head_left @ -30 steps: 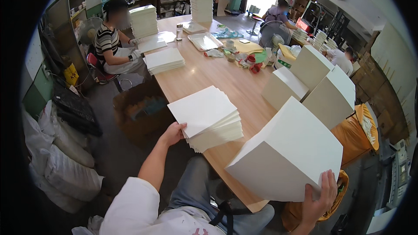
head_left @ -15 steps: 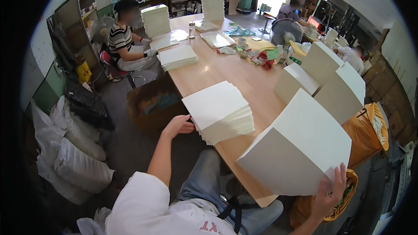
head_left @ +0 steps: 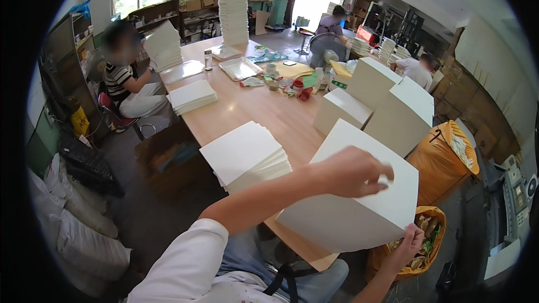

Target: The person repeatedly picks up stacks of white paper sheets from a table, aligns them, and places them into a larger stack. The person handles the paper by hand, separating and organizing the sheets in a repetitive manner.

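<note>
A tall stack of large white sheets (head_left: pixel 331 221) stands near the table's right corner. My left hand (head_left: pixel 359 171) reaches across above its top, fingers loosely bent and apart, slightly blurred, with nothing visible in them. At the stack's near right corner, my right hand (head_left: pixel 410 241) pinches the edge of a white sheet (head_left: pixel 387 177); how many sheets it grips I cannot tell. Left of this stack lies a lower, fanned pile of white sheets (head_left: pixel 241 154), partly hidden by my left forearm.
More white stacks (head_left: pixel 398 112) stand beyond mine. An orange bag of scraps (head_left: pixel 429 241) sits below the corner. The wooden table (head_left: pixel 236 112) bears tape rolls (head_left: pixel 303 92), a tray (head_left: pixel 240 68) and another pile (head_left: pixel 192 95). A person (head_left: pixel 126 73) sits at the left side.
My left hand has left the fanned pile and swung right over the tall stack. My right hand has closed at the stack's corner. The view has shifted; the seated person now tilts a stack up.
</note>
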Tool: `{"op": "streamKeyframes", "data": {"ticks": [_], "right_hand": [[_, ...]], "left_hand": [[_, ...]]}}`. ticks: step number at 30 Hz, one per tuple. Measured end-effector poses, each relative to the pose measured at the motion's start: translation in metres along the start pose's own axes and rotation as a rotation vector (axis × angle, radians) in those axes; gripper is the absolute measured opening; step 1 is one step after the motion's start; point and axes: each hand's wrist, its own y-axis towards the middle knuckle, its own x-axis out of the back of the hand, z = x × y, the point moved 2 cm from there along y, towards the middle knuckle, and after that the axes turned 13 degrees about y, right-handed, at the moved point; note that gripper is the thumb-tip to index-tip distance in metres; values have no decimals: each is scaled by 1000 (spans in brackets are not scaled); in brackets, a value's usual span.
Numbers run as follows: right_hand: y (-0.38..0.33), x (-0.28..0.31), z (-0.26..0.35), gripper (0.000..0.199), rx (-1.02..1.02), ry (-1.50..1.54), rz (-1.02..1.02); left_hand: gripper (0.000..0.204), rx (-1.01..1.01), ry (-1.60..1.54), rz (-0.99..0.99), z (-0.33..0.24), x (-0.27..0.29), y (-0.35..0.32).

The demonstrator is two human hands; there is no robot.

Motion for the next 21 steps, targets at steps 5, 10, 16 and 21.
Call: {"op": "streamKeyframes", "data": {"ticks": [5, 10, 16, 21], "right_hand": [[16, 23, 9, 39, 24, -252, 141], [24, -1, 81, 43, -270, -675, 370], [37, -35, 110, 48, 71, -729, 352], [32, -54, 72, 44, -133, 170, 191]], "left_hand": [[18, -28, -51, 122, -1, -44, 27], [14, -29, -166, 38, -5, -43, 23], [18, -54, -234, -36, -8, -36, 19], [16, -67, -262, -42, -5, -36, 21]]}}
